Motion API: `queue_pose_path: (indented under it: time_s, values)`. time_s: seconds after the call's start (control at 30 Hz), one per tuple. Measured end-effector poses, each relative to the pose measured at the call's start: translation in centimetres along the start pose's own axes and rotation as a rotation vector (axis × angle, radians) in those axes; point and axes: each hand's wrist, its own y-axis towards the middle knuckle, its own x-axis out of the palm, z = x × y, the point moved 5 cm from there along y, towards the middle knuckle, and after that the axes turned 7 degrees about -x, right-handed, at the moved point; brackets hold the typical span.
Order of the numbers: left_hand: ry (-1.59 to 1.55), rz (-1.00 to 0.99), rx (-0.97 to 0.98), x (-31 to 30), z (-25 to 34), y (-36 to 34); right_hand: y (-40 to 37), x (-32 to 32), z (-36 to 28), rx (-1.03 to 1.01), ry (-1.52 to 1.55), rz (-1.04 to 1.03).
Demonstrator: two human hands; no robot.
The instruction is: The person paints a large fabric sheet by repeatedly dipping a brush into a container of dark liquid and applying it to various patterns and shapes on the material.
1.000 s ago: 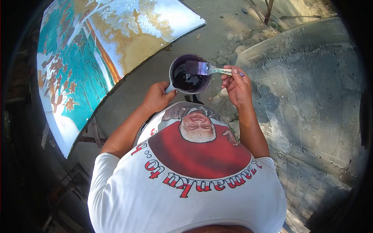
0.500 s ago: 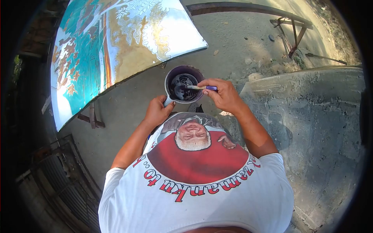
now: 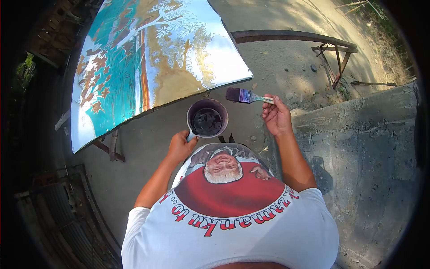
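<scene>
My left hand [image 3: 182, 146] is closed on the handle of a round pot [image 3: 227, 117] of dark liquid, just in front of my shirt. To the right and above it, my right hand [image 3: 277, 115] pinches the pale handle of a wide paintbrush [image 3: 243, 95]. The brush lies roughly level in the air, its dark, purplish bristles pointing left, beyond the pot's upper right rim. Past the pot stretches a large cloth [image 3: 174, 85] patterned in teal, brown and white, with outlined leaves and flowers.
A wooden bar [image 3: 291, 36] runs from behind the cloth to a trestle leg [image 3: 344, 65] at the upper right. A rough grey concrete slab [image 3: 358, 134] stands at my right. Metal racks [image 3: 58, 215] are at the lower left.
My right hand has lifted the brush out of the pot and moved it up and to the right. My left hand still holds the pot. The view has shifted slightly.
</scene>
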Motion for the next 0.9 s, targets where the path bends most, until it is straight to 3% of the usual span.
queue_pose_path:
  time_s: [0.47, 0.57, 0.9]
  values:
    - [-0.235, 0.277, -0.256, -2.5, -8.3, -2.4, 9.6, -1.1, -5.0, -0.080, -0.044, -0.067]
    - [-0.413, 0.330, -0.329, -1.8, -6.8, -3.7, 11.8, -1.7, -6.2, -0.100, -0.057, -0.107]
    - [-0.460, 0.491, -0.425, 1.1, -4.8, -4.3, 18.6, -1.3, -4.8, 0.001, -0.264, -0.264]
